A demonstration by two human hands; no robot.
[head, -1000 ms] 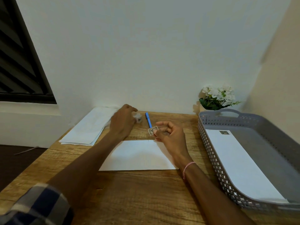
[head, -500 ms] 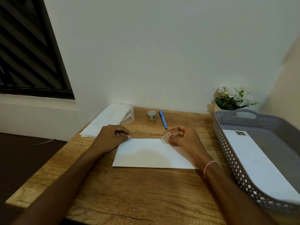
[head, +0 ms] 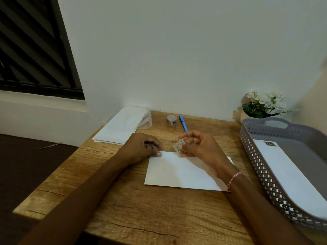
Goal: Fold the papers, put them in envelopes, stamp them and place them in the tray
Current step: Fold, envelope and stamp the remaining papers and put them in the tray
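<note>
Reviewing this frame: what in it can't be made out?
All in the head view:
- The stamp design: too small, partly covered by fingers of the right hand.
- Whether the left hand pinches or only presses the corner of the table envelope: its curled fingers hide the contact.
- The tray and tray envelope: cut off by the right edge.
- The label of the small round container: too small.
</note>
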